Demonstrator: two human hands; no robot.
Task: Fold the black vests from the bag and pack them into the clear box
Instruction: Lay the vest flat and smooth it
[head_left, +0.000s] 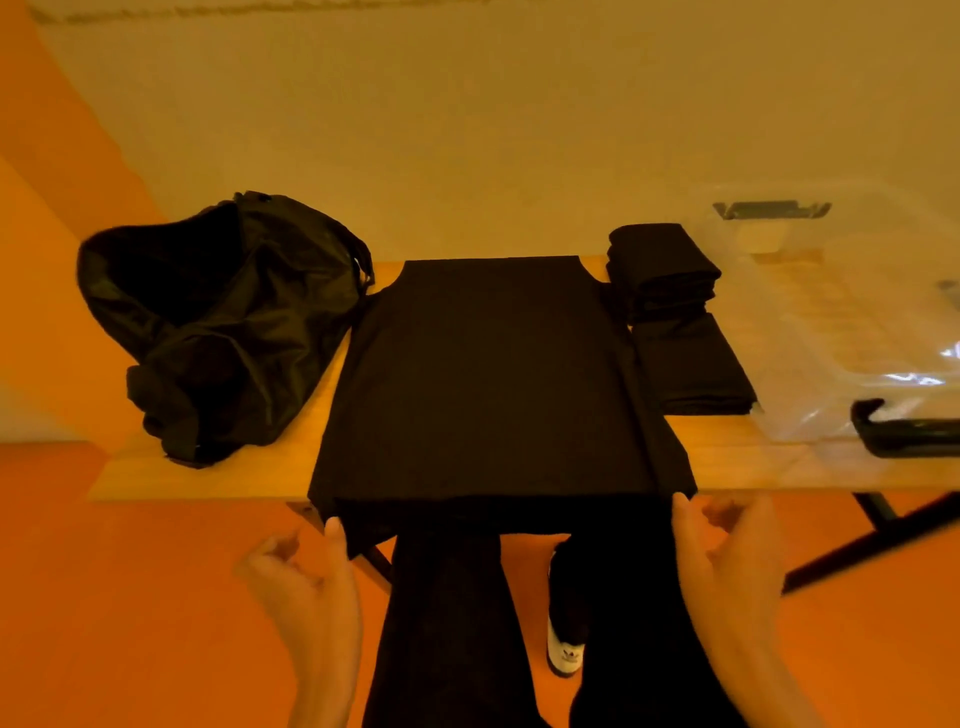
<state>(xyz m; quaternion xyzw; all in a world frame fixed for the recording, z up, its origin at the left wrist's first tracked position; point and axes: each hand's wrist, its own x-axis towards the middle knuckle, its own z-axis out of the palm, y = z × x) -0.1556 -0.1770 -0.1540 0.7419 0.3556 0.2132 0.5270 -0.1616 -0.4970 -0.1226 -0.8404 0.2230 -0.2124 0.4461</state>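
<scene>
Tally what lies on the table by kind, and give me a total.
black bag: 1
spread vest: 1
folded stacks: 2 (vests per stack cannot be told)
clear box: 1
Total: 5

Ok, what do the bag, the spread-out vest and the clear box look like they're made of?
Bag: probably thin synthetic fabric, slightly shiny, crumpled into sharp creases. Vest: soft matte cloth, lying flat without shine; fibre unclear. Clear box: glossy transparent plastic, table visible through it, bright glints.
</scene>
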